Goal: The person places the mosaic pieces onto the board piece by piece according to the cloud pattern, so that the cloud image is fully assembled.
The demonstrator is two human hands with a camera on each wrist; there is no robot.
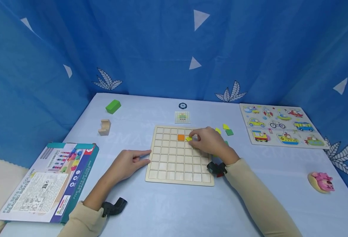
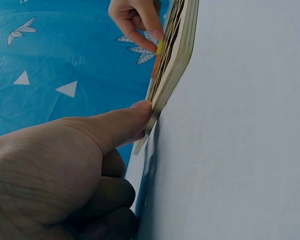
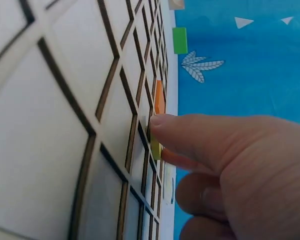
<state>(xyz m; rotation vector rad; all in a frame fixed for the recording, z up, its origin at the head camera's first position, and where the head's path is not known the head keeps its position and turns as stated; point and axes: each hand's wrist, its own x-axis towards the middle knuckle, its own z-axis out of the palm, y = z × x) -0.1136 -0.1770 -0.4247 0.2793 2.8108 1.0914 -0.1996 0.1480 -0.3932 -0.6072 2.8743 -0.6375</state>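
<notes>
A wooden grid board point(image 1: 162, 181) lies on the table, an orange square tile point(image 1: 181, 137) in one of its upper cells. Between thumb and index finger, my right hand point(image 1: 207, 140) pinches a yellow tile point(image 1: 189, 139) just right of the orange one. The right wrist view shows the yellow tile point(image 3: 156, 146) at the grid, partly covered by the fingers. My left hand point(image 1: 129, 164) touches the board's left edge with extended thumb and index finger, spaced apart along it. In the left wrist view, the thumb point(image 2: 117, 125) rests against the board's side point(image 2: 182, 60).
Green tiles point(image 1: 229, 132) and yellow tiles point(image 1: 226, 126) lie beyond the board's right side, some hidden by the right arm. A pattern card point(image 1: 182, 117) lies behind the board. A boxed toy point(image 1: 40, 187) is left, a vehicle puzzle point(image 1: 283, 125) right, a pink figure point(image 1: 322, 182) far right.
</notes>
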